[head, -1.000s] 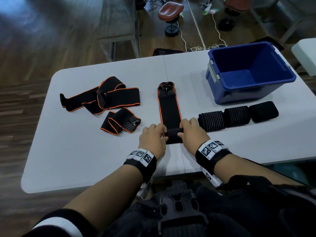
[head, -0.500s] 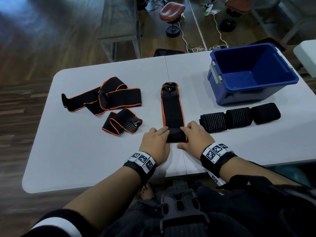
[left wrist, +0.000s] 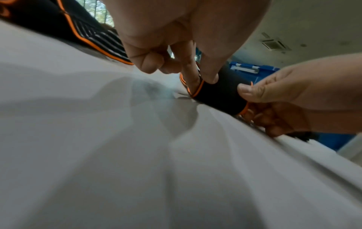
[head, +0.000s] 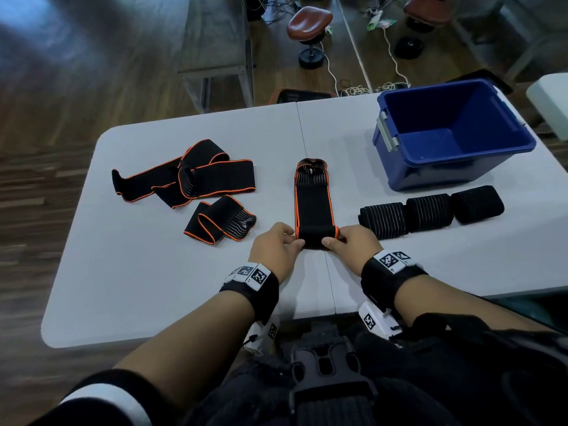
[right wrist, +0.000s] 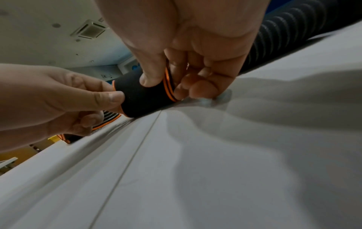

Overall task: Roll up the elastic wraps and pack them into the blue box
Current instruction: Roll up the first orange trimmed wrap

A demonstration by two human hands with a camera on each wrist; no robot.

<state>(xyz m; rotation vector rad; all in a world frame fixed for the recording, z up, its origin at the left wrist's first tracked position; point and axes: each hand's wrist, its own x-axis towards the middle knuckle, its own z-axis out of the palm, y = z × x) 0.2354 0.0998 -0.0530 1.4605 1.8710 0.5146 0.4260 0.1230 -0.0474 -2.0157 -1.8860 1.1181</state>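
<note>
A black elastic wrap with orange edges (head: 313, 204) lies lengthwise on the white table (head: 153, 272), its near end wound into a short roll (left wrist: 219, 93) (right wrist: 145, 99). My left hand (head: 276, 247) (left wrist: 203, 77) pinches the roll's left end between thumb and fingers. My right hand (head: 353, 244) (right wrist: 156, 80) pinches its right end the same way. Two unrolled wraps (head: 190, 176) (head: 221, 219) lie to the left. Three rolled wraps (head: 430, 210) sit in a row on the right, in front of the blue box (head: 451, 133), which looks empty.
The table's near edge is just below my wrists. A stool (head: 310, 23), a bench (head: 215, 41) and cables (head: 390, 50) are on the wooden floor beyond the far edge. A white object (head: 550, 99) stands at the far right.
The roll has advanced a little along the strip, so the flat part is shorter. My fingers went from pressing flat on the roll to pinching its two ends.
</note>
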